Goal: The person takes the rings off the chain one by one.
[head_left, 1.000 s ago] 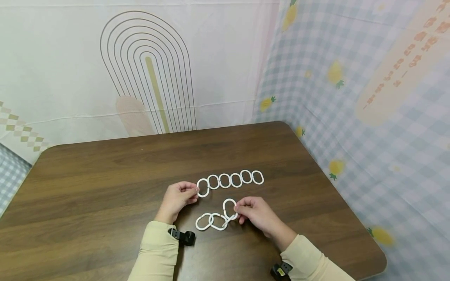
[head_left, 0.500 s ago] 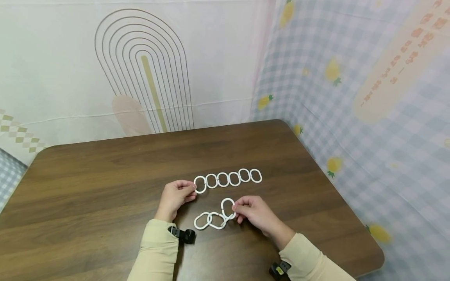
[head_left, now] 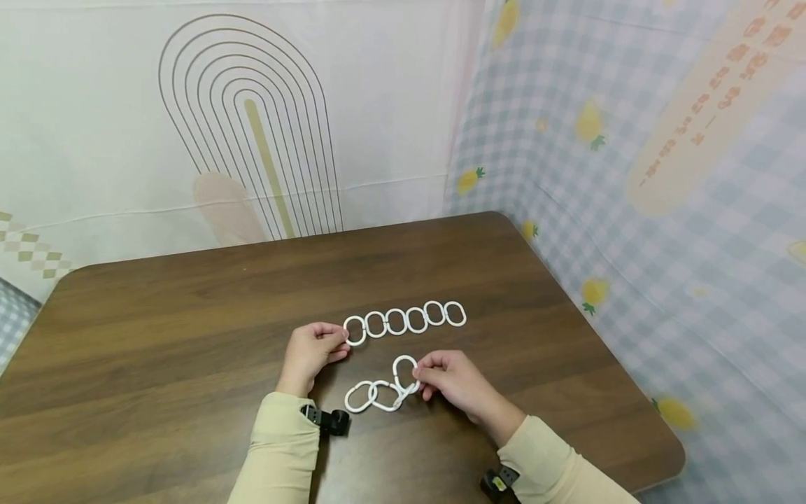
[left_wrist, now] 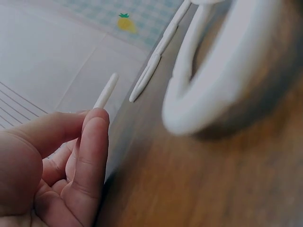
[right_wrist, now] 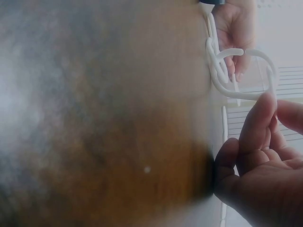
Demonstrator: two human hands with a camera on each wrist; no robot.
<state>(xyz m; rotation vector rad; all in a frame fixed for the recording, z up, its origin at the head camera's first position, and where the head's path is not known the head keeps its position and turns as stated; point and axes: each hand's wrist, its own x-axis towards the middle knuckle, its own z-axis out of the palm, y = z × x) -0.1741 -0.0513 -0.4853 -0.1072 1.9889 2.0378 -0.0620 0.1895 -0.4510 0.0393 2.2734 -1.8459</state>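
Observation:
Thumb and fingers of my left hand (head_left: 313, 351) pinch a white oval plastic ring (head_left: 356, 346) at the left end of a row of similar rings. In the left wrist view this pinched ring (left_wrist: 108, 90) appears edge-on, tilted up from the table. My right hand (head_left: 458, 379) pinches another white ring (head_left: 405, 357) nearer the front, raised on edge. A small gap shows in that ring (right_wrist: 242, 96) in the right wrist view. It passes through a middle ring (head_left: 387, 410), which is looped with a left ring (head_left: 356, 411); these two lie low on the table.
Several white rings (head_left: 396, 333) lie side by side in a slightly rising row behind the hands. The brown wooden table (head_left: 157, 364) has rounded corners. Patterned cloth (head_left: 390, 105) hangs behind it, and checked cloth (head_left: 630, 266) along the right.
The left hand has shifted its ring slightly back, more level with the row. The right hand keeps its pinch on the linked ring. The head view has turned slightly right.

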